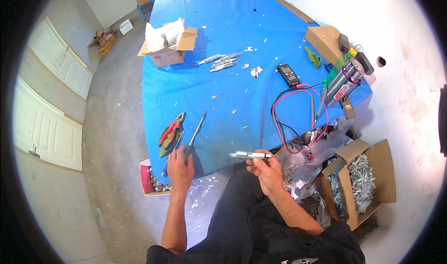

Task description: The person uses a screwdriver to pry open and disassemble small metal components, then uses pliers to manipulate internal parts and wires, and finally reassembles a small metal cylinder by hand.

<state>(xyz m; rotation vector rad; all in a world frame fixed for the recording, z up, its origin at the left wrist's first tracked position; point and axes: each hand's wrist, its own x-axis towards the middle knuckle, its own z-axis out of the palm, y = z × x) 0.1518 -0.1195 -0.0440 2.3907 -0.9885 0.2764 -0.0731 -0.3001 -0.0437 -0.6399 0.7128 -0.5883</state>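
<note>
My right hand pinches a slim silver-and-white cylindrical part between thumb and fingers, just past the near table edge. Its pale thin end points left and a dark tip sticks out on the right. At the table's near left corner, my left hand is closed round the dark handle of a screwdriver, whose shaft points away from me. Pliers with red-and-black handles lie just beyond that hand, on a green cloth. Several similar cylindrical parts lie grouped farther back.
A blue cloth covers the table. An open carton with white wrapping stands back left. A multimeter with red and black leads and a metal flask are at right. Below right, a cardboard box holds silvery scraps; a red box is below left.
</note>
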